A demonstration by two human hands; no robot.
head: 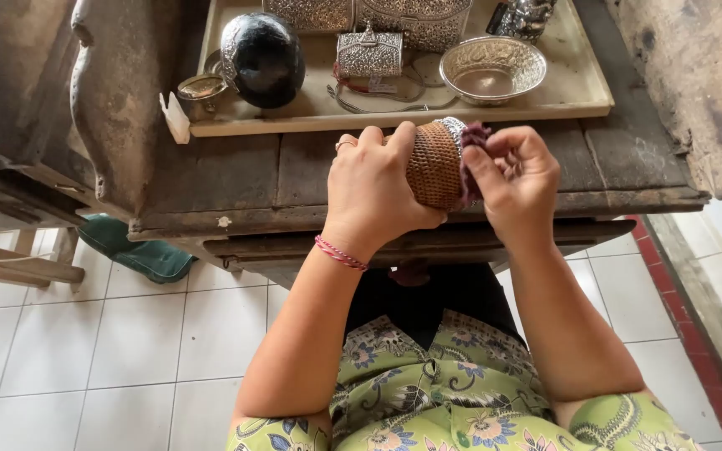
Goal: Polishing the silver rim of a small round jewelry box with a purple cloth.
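Head view is looking down on both hands working over an old dark wooden table (294,167). Left hand (373,188) is wrapping its fingers around a small woven basket (434,167), gripping it tight; the thumb is lying along the lower side. The basket is brown, finely plaited, roundish, with a band of embossed silver metal running around its rim at the right end. It is being held on its side, in the air just above the table's front edge, between the two hands. Right hand (516,179) is pinching a dark purple cloth (471,146) with closed fingers, pressing it against the silver rim. A red string bracelet (340,253) is sitting on the left wrist, a ring on one left finger. Behind the hands, a pale tray (582,104) is carrying a silver bowl (492,69), a small ornate silver box (369,54) and a shiny black round vessel (265,58). White floor tiles (127,351) are showing below.
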